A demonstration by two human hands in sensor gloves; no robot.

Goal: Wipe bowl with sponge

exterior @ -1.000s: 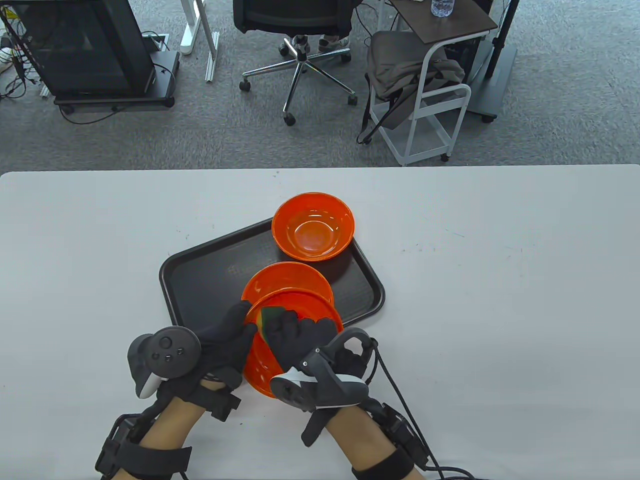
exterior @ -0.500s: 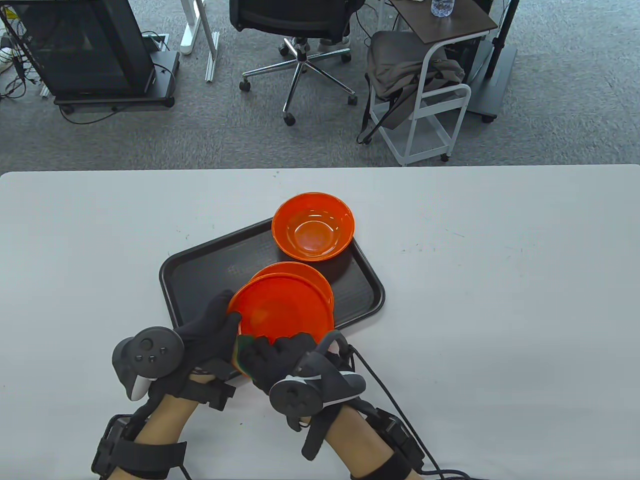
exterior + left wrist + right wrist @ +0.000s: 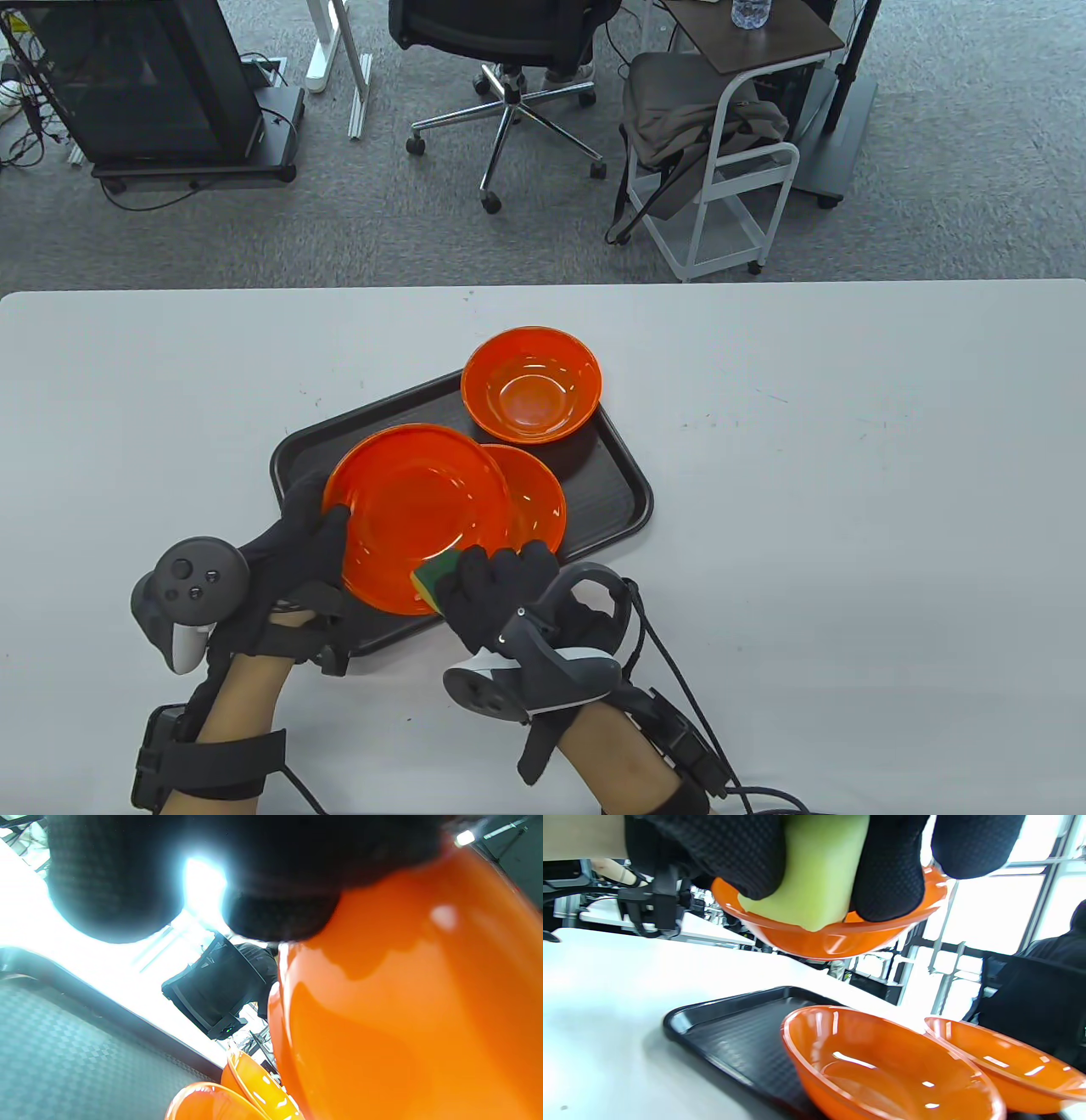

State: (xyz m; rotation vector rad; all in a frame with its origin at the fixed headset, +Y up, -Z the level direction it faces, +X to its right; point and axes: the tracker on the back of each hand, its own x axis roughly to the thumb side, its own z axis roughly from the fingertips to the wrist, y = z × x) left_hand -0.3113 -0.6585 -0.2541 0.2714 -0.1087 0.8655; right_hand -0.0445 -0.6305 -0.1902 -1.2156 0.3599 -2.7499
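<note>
My left hand (image 3: 293,543) grips the left rim of an orange bowl (image 3: 416,514) and holds it above the black tray (image 3: 339,463), open side up. The bowl's underside fills the left wrist view (image 3: 415,1005). My right hand (image 3: 496,594) holds a yellow-green sponge (image 3: 434,579) against the bowl's near right rim. In the right wrist view the sponge (image 3: 814,870) is pinched between gloved fingers (image 3: 888,870) at the lifted bowl's edge (image 3: 840,938).
A second orange bowl (image 3: 530,501) sits on the tray, partly under the held one. A third orange bowl (image 3: 532,384) rests at the tray's far right corner. White table (image 3: 848,509) stretches right. Chairs and a cart stand beyond the far edge.
The held bowl has turned from tilted toward me to open side up and moved left over the tray. The sponge went from inside the bowl to its near right rim.
</note>
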